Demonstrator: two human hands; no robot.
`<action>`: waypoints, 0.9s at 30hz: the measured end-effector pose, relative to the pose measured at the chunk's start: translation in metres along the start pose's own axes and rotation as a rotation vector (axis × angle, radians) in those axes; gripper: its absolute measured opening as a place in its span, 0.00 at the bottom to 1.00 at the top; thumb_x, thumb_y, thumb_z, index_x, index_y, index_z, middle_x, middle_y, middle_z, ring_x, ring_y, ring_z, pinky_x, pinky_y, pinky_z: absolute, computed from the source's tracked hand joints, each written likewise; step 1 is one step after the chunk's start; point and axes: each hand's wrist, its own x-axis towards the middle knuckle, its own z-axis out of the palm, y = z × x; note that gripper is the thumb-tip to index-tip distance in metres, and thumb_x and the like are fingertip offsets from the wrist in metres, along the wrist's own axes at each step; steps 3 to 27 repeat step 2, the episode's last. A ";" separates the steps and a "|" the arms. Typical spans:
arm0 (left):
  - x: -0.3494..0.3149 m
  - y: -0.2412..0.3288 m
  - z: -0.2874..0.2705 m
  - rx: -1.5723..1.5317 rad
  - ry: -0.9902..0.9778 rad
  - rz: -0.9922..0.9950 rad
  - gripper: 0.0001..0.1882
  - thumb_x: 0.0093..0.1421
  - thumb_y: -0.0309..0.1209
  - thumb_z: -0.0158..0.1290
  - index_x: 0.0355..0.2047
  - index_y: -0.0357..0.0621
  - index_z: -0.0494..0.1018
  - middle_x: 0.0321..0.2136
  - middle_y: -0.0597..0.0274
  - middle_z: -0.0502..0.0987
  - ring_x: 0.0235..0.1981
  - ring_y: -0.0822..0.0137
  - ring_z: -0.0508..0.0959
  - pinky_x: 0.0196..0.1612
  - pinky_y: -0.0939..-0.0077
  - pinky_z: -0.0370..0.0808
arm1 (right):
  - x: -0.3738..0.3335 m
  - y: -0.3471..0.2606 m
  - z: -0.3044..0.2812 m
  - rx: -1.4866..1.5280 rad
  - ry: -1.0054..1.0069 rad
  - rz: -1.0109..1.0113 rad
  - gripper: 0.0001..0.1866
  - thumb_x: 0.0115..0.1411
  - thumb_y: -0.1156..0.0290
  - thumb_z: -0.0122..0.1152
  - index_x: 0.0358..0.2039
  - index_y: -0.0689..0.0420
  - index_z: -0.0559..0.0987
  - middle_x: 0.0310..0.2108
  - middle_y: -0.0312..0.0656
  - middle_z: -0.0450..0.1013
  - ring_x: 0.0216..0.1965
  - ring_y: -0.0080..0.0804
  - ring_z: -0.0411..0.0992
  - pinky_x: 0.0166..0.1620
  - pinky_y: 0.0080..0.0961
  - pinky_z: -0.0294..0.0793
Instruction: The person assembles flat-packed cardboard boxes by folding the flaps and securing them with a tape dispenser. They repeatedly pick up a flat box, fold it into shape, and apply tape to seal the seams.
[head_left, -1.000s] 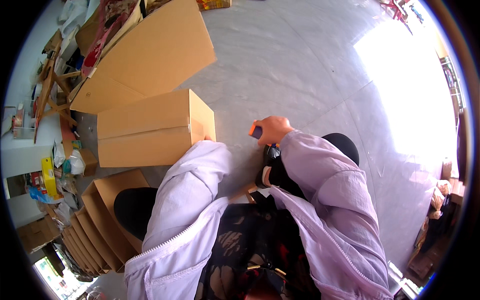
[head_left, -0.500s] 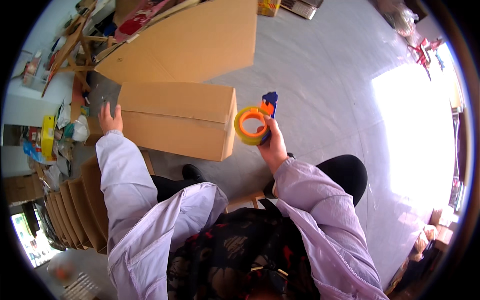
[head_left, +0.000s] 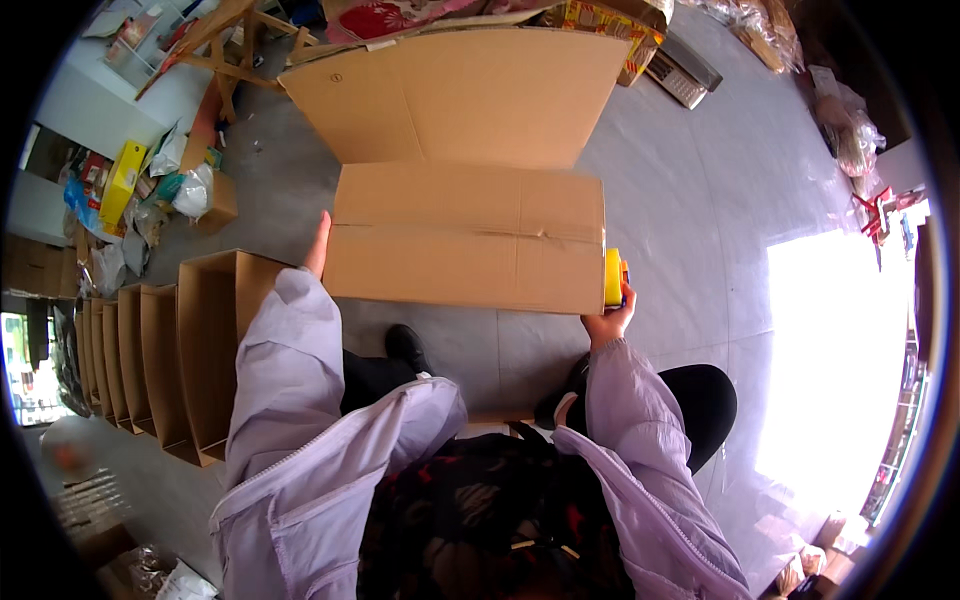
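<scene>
A long closed cardboard box [head_left: 465, 265] lies crosswise in front of me, with a seam running along its top. My left hand [head_left: 319, 248] presses against its left end, one digit stretched up along the edge and the other fingers hidden. At the opposite end, my right hand [head_left: 612, 318] is closed on a tape dispenser [head_left: 613, 277] with a yellow roll and an orange part. The dispenser sits against the box's end and is partly hidden by it. Whether the box rests on something cannot be made out.
Beyond the box stands a large cardboard panel [head_left: 460, 95]. Several open cardboard boxes [head_left: 208, 350] stand in a row at my left. Farther left are bags and a yellow carton [head_left: 122, 185]. A wooden stand [head_left: 225, 60] is at the far left, on the grey floor [head_left: 690, 220].
The box has turned a little and sits farther right in view. My right hand has brought the tape dispenser down against its right end. My left hand now presses the left end.
</scene>
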 end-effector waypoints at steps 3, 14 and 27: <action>0.006 -0.009 -0.024 -0.053 -0.053 0.060 0.49 0.54 0.71 0.45 0.64 0.47 0.58 0.62 0.59 0.64 0.60 0.65 0.65 0.61 0.69 0.61 | -0.006 -0.001 0.001 0.005 0.007 0.009 0.27 0.49 0.56 0.59 0.50 0.52 0.75 0.49 0.40 0.74 0.50 0.42 0.71 0.55 0.42 0.70; 0.006 -0.009 -0.024 -0.053 -0.053 0.060 0.49 0.54 0.71 0.45 0.64 0.47 0.58 0.62 0.59 0.64 0.60 0.65 0.65 0.61 0.69 0.61 | -0.006 -0.001 0.001 0.005 0.007 0.009 0.27 0.49 0.56 0.59 0.50 0.52 0.75 0.49 0.40 0.74 0.50 0.42 0.71 0.55 0.42 0.70; 0.006 -0.009 -0.024 -0.053 -0.053 0.060 0.49 0.54 0.71 0.45 0.64 0.47 0.58 0.62 0.59 0.64 0.60 0.65 0.65 0.61 0.69 0.61 | -0.006 -0.001 0.001 0.005 0.007 0.009 0.27 0.49 0.56 0.59 0.50 0.52 0.75 0.49 0.40 0.74 0.50 0.42 0.71 0.55 0.42 0.70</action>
